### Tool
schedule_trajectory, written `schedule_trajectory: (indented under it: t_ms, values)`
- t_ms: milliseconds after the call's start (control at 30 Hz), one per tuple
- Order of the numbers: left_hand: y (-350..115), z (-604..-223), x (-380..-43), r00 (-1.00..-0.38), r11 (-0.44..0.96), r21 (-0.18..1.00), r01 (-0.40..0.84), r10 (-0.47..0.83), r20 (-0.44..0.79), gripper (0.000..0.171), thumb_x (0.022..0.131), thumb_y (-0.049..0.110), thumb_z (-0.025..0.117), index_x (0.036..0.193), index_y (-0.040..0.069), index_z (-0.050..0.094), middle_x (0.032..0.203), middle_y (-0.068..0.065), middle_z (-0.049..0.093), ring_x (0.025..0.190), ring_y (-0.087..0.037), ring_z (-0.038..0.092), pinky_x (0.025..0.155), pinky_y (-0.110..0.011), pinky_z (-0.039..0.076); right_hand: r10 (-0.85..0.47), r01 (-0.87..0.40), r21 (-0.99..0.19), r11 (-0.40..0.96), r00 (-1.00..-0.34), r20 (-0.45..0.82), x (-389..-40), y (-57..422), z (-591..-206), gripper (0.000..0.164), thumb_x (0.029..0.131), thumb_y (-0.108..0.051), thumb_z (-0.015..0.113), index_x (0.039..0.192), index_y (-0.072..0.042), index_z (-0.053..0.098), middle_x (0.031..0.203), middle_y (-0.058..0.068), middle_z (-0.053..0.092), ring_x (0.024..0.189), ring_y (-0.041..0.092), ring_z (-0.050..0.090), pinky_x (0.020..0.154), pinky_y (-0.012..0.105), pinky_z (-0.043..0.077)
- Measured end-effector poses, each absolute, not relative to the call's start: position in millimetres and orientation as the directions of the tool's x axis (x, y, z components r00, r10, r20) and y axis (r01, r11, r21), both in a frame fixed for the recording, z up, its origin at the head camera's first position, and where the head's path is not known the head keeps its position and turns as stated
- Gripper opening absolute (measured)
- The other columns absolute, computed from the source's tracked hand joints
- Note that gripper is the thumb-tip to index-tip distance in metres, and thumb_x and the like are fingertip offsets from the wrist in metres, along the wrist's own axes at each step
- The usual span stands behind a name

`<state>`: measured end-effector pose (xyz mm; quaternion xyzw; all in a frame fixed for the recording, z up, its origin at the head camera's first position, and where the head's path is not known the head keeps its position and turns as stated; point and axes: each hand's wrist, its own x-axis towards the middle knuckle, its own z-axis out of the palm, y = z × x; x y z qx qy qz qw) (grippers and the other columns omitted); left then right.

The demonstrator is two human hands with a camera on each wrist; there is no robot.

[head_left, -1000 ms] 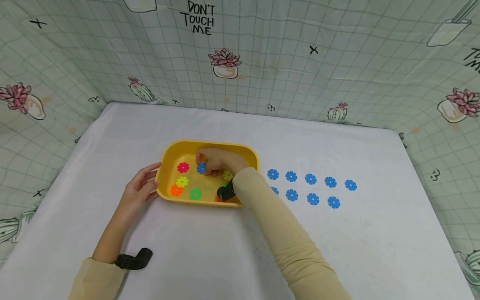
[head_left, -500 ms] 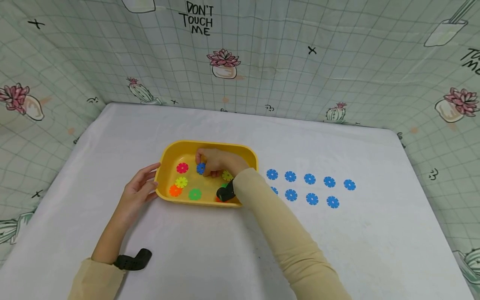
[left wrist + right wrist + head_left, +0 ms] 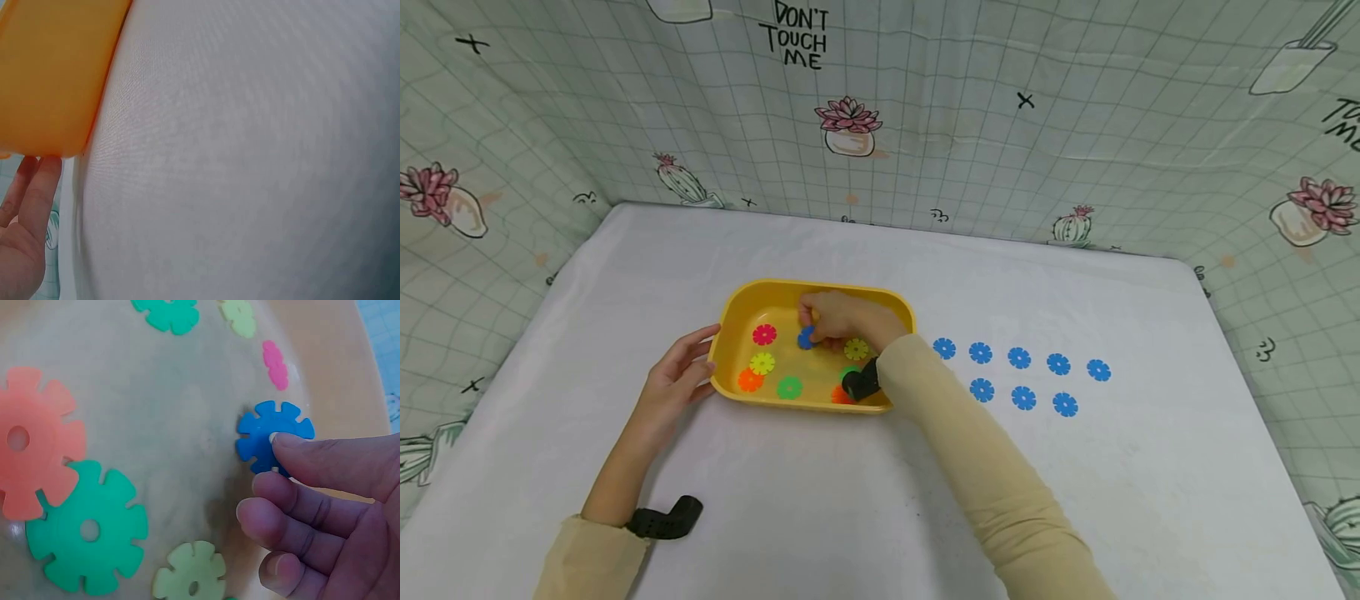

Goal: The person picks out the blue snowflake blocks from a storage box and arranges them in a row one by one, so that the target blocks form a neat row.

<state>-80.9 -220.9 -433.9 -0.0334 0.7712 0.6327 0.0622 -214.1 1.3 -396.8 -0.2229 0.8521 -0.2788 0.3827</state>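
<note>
Inside the yellow tray (image 3: 812,406), my right hand (image 3: 846,319) pinches a blue interlocking disc (image 3: 270,439), notched round its rim, between thumb and index finger. The disc is slightly tilted, and the other fingers curl beneath the thumb in the right wrist view. My left hand (image 3: 679,375) touches the tray's left end with fairly straight fingers (image 3: 39,194). Around the right hand lie a pink disc (image 3: 764,334), yellow discs (image 3: 762,363), green discs (image 3: 87,531) and orange discs (image 3: 40,440). Part of an orange disc overlaps a green one.
Right of the tray, several blue discs (image 3: 1019,358) lie in two rows on the white table (image 3: 820,500). The right sleeve (image 3: 977,458) crosses the tray's near right corner and hides part of the nearer row. A patterned cloth (image 3: 925,150) hangs behind and beside the table.
My right hand has moved slightly to the right and up in the head view, with the blue disc tilting between its fingers. The left hand stays at the tray's end.
</note>
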Motion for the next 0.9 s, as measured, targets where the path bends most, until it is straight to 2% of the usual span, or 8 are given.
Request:
schedule_trajectory:
  t_ms: [200,533,700,900]
  values:
    - [-221,-434,-81,-0.991,0.201,0.972,-0.124,0.026,-0.132,0.045,0.097,0.018,0.043,0.142,0.016,0.037,0.122,0.005,0.047,0.101,0.003,0.053,0.079,-0.011,0.049,-0.620,-0.206,-0.650,0.732,-0.597,-0.509,-212,5,-391,0.011,0.090,-0.007,0.057,0.088,-0.009,0.047,0.069,0.007,0.050,0.058,0.017,0.049,0.058,0.025,0.047]
    - [-221,-435,-81,-0.991,0.201,0.972,-0.124,0.022,-0.131,0.045,0.097,0.018,0.043,0.141,0.017,0.038,0.120,0.008,0.048,0.101,0.002,0.053,0.079,-0.012,0.050,-0.676,-0.299,-0.668,0.682,-0.608,-0.418,-204,18,-379,0.010,0.093,-0.015,0.055,0.090,-0.008,0.049,0.063,0.006,0.052,0.062,0.026,0.053,0.056,0.021,0.040]
    - [-221,-434,-81,-0.991,0.206,0.971,-0.124,0.019,-0.131,0.044,0.097,0.018,0.043,0.141,0.017,0.038,0.121,0.008,0.047,0.101,0.002,0.053,0.079,-0.012,0.050,-0.691,-0.296,-0.722,0.625,-0.641,-0.335,-194,30,-373,0.012,0.094,-0.017,0.054,0.090,-0.007,0.049,0.066,0.011,0.054,0.062,0.026,0.050,0.056,0.020,0.037]
    - [-222,-434,-81,-0.992,0.195,0.974,-0.119,0.024,-0.126,0.044,0.097,0.017,0.043,0.141,0.016,0.039,0.118,0.011,0.048,0.100,0.002,0.054,0.079,-0.012,0.050,-0.677,-0.259,-0.796,0.547,-0.695,-0.240,-182,49,-370,0.012,0.093,-0.017,0.055,0.092,-0.006,0.050,0.077,0.020,0.059,0.074,0.040,0.056,0.056,0.021,0.041]
